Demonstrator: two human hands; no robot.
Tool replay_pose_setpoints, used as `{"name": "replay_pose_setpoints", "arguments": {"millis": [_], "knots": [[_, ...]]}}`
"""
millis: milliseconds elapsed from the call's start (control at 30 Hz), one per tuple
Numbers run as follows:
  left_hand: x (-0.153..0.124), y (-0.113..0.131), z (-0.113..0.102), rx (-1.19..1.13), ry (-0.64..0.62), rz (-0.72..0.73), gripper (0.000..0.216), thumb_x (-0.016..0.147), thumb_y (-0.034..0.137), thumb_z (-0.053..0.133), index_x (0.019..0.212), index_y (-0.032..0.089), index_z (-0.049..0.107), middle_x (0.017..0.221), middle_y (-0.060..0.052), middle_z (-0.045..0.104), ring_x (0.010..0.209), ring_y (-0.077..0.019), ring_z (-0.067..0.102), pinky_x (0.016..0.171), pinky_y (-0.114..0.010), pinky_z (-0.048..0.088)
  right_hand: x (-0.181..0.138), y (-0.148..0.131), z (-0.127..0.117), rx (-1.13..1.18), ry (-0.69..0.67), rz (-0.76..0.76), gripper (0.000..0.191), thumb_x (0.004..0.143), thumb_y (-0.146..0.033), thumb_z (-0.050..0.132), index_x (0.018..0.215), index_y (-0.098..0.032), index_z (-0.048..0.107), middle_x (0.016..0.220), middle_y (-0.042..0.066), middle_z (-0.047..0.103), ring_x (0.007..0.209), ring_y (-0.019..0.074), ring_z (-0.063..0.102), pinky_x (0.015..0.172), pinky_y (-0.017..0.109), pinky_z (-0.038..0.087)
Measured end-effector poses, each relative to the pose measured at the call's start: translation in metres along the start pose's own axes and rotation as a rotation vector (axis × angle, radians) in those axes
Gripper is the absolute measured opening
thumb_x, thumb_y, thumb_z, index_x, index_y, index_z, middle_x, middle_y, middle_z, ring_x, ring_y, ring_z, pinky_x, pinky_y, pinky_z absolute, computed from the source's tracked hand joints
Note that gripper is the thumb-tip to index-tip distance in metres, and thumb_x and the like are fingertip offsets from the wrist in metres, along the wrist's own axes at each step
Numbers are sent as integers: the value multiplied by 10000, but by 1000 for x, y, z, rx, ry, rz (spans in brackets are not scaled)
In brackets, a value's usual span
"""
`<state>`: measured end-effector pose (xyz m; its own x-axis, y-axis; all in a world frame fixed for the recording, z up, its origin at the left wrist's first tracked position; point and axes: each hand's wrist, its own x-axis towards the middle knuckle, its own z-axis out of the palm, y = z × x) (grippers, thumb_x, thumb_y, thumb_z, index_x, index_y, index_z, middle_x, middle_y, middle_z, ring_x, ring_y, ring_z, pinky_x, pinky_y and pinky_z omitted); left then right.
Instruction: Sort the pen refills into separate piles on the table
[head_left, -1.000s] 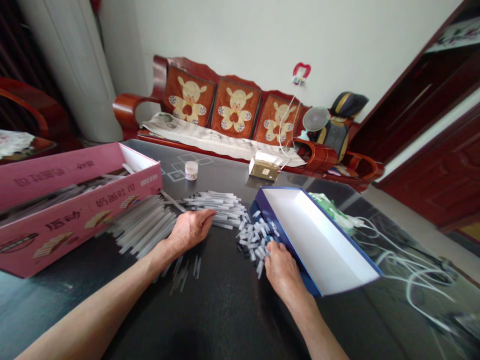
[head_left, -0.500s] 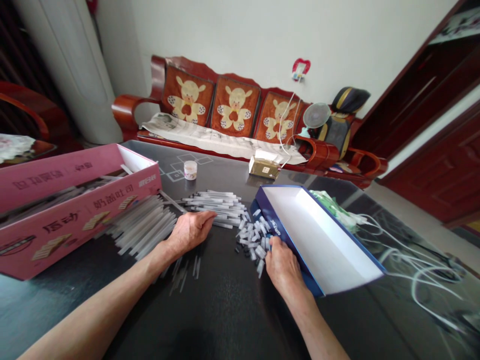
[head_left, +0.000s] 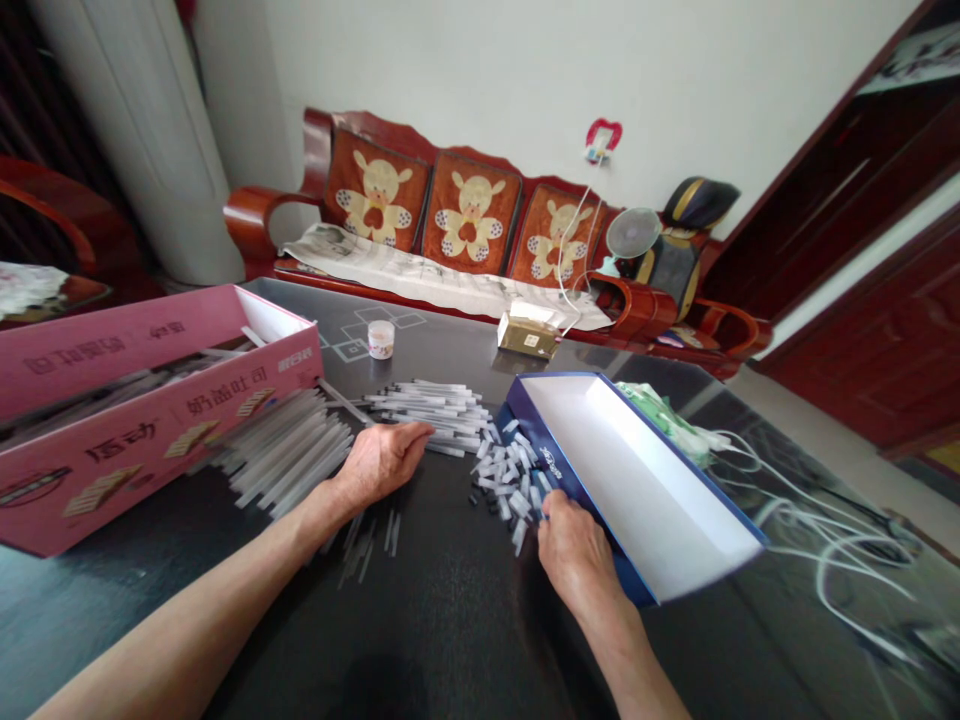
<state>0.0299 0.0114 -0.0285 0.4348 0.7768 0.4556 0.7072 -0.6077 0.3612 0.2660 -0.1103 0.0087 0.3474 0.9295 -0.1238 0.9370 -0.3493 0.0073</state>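
Note:
My left hand [head_left: 382,460] rests palm down on the dark table [head_left: 450,620], its fingers closed on a thin pen-like tube at the near edge of a heap of white tubes with dark tips [head_left: 431,405]. My right hand [head_left: 574,545] lies at the near side of a pile of small clear caps [head_left: 510,475], fingers curled down among them; what they pinch is hidden. This hand touches the left wall of an open blue box with a white inside [head_left: 637,480].
A long pink carton [head_left: 142,410] lies at the left with a spread of clear tubes [head_left: 289,450] beside it. A small white jar [head_left: 381,340] and a tissue box [head_left: 529,335] stand farther back. White cables [head_left: 817,540] trail at the right. A wooden sofa [head_left: 465,230] lines the wall.
My right hand has drawn slightly back toward me from the cap pile. The left hand has stayed where it was.

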Motion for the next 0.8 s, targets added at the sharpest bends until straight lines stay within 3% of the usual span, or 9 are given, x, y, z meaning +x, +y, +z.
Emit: {"name": "replay_pose_setpoints", "arguments": {"millis": [267,567,700,800], "knots": [[1,-1,0,10,6,3,305,913,315,414,1037,233,680,907,-30,748,820,-198,708,687,-248,513,2,-7,-2,-45,11,16,210,840,-120,431,982,-126,585,930,145,668,840,267,691,703,334,463],[2,-8,1,-10,19,-30,322,903,334,417,1051,231,684,914,-36,748,815,-179,703,692,-225,495,22,-15,-19,-42,203,-76,195,809,-103,462,953,-128,590,896,131,644,783,228,661,657,293,425],[6,-11,-6,-59,105,-144,334,877,324,430,1039,202,695,757,-30,737,676,-152,681,635,-212,468,31,-36,-22,199,293,-235,126,745,-98,501,796,-168,594,762,59,639,684,171,606,611,253,386],[11,-17,-15,-111,236,-307,338,844,319,453,1020,179,705,590,5,671,552,-127,616,565,-199,430,17,-61,-17,530,159,-419,103,687,-111,509,645,-199,541,573,-33,563,548,114,521,528,210,338]]}}
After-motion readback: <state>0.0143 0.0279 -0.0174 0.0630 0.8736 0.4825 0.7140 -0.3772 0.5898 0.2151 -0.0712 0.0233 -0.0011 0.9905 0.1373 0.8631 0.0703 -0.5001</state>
